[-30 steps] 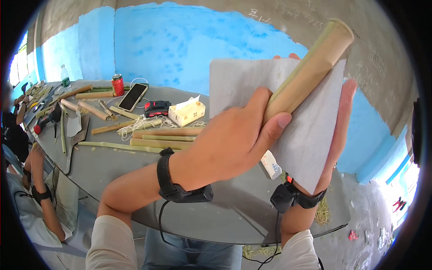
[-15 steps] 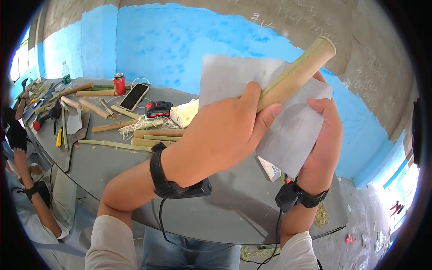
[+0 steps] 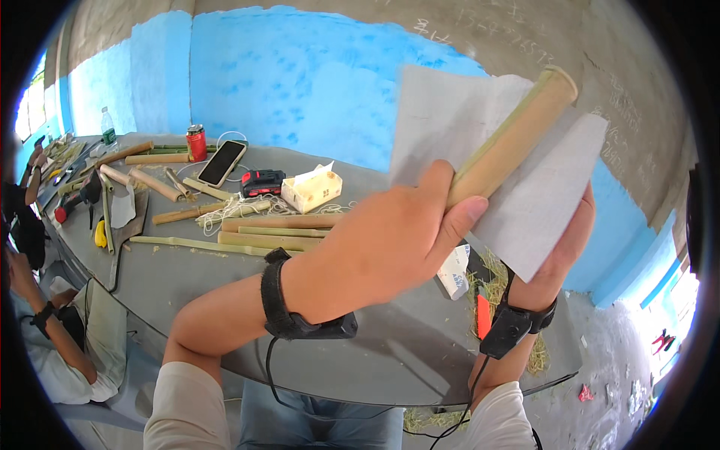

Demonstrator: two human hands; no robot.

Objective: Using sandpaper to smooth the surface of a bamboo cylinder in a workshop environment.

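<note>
My left hand is closed round the lower end of a pale bamboo tube, which tilts up to the right above the table. Behind the tube spreads a grey sheet of sandpaper, creased along the tube and folded partly about it. My right hand is behind the sheet's right part, cupping it against the tube; its fingers are hidden. Both wrists wear black straps with small devices and cables.
On the grey table lie several bamboo pieces, white string, a tissue box, a black-red battery, a phone, a red can and an orange-red tool on shavings. A person sits at left.
Both hands have moved to the right with the bamboo tube and sandpaper. My right thumb, visible on the sheet before, is now hidden. The tissue box and orange-red tool show more fully.
</note>
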